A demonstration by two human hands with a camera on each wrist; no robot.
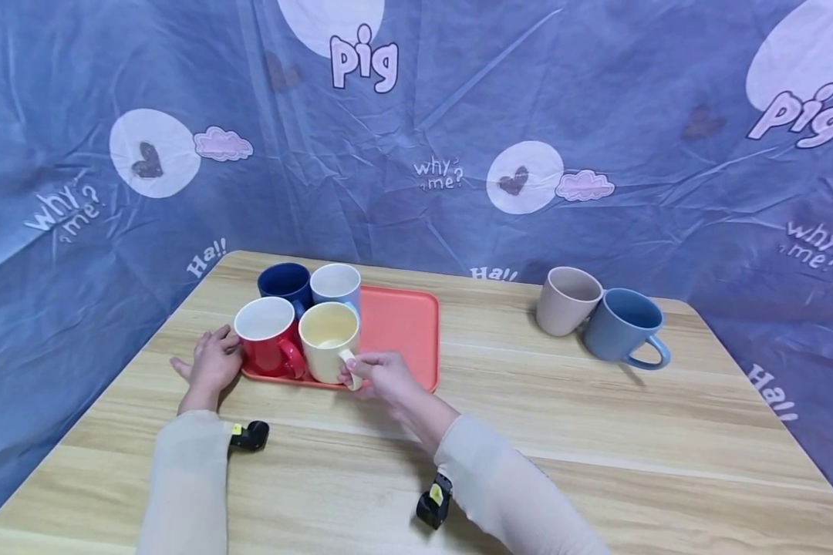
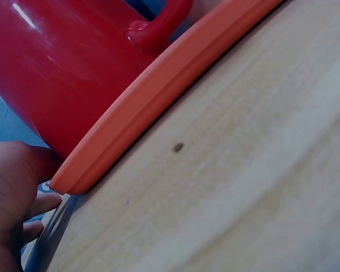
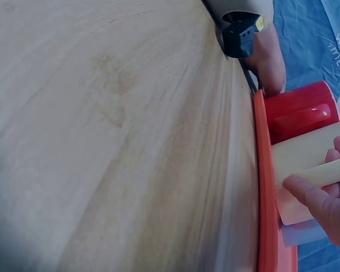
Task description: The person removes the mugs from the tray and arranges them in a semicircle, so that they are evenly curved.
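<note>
My right hand [image 1: 383, 376] holds the handle of a pale yellow mug [image 1: 322, 356], thumb on one side and fingers through the loop in the right wrist view. That mug stands upright at the front of an orange-red tray [image 1: 406, 324]. Beside it on the left is a red mug [image 1: 260, 351], white inside. Behind them a dark blue mug [image 1: 284, 281] and a light blue mug [image 1: 336, 285] stand on the same tray. My left hand [image 1: 215, 361] rests at the tray's left edge, fingers relaxed, close against the red mug; part of it is hidden in the left wrist view.
Far to the right on the wooden table [image 1: 527, 432], a greyish-beige mug [image 1: 562, 308] and a grey-blue mug [image 1: 614, 331] stand touching or nearly so. The tray's right part is bare. A blue printed cloth [image 1: 458, 100] hangs behind the table.
</note>
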